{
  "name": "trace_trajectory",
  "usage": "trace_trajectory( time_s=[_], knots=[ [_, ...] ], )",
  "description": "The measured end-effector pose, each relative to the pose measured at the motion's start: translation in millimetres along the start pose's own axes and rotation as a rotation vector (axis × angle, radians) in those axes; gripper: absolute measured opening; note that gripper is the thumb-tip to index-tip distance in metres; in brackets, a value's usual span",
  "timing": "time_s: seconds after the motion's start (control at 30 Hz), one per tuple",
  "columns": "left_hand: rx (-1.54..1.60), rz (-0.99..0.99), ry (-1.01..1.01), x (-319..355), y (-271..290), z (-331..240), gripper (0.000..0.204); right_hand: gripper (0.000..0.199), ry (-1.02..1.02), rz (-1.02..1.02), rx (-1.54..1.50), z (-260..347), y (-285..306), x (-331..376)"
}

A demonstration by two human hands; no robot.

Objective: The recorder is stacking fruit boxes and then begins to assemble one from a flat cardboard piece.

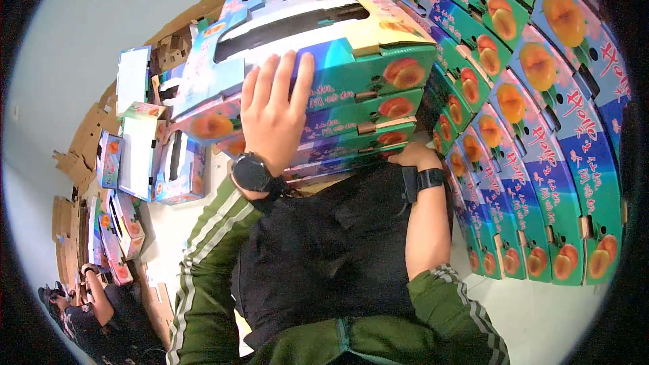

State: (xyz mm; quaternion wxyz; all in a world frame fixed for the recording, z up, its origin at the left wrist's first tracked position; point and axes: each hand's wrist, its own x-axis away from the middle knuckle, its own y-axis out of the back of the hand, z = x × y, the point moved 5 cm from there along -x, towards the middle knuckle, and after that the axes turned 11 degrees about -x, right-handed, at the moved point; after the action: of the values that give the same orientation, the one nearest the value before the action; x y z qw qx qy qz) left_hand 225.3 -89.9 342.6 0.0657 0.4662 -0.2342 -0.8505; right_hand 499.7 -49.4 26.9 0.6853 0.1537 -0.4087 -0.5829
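Observation:
A stack of printed cardboard fruit boxes (331, 88) stands tilted right in front of me, with slot openings on its upper side and peach pictures on its front. My left hand (277, 111) lies against the front of the top box, fingers stretched out and a little apart. Down at the stack's lower right corner is my right hand (416, 155), touching the lowest boxes. Its fingertips are partly hidden by the stack, so their grip does not show. I wear a dark watch on each wrist.
A tall wall of stacked fruit boxes (541, 128) rises close on my right. More boxes (138, 138) and flat brown cardboard (81, 155) lie to the left. At the lower left a person in dark clothes (108, 311) reaches among boxes. Pale floor (534, 318) shows at the lower right.

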Motion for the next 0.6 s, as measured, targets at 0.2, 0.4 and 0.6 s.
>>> trace_trajectory(
  time_s=[0.2,0.4,0.6],
  knots=[
    [-0.001,0.030,-0.013,-6,-5,-12,0.092,0.057,-0.017,0.021,0.003,1,3,4],
    [0.289,0.025,-0.040,-10,-10,4,0.077,0.056,0.104,-0.022,0.016,14,5,7],
    [0.110,-0.339,0.345,52,27,71,0.075,0.065,-0.347,-0.217,-0.005,34,55,65]
  ],
)
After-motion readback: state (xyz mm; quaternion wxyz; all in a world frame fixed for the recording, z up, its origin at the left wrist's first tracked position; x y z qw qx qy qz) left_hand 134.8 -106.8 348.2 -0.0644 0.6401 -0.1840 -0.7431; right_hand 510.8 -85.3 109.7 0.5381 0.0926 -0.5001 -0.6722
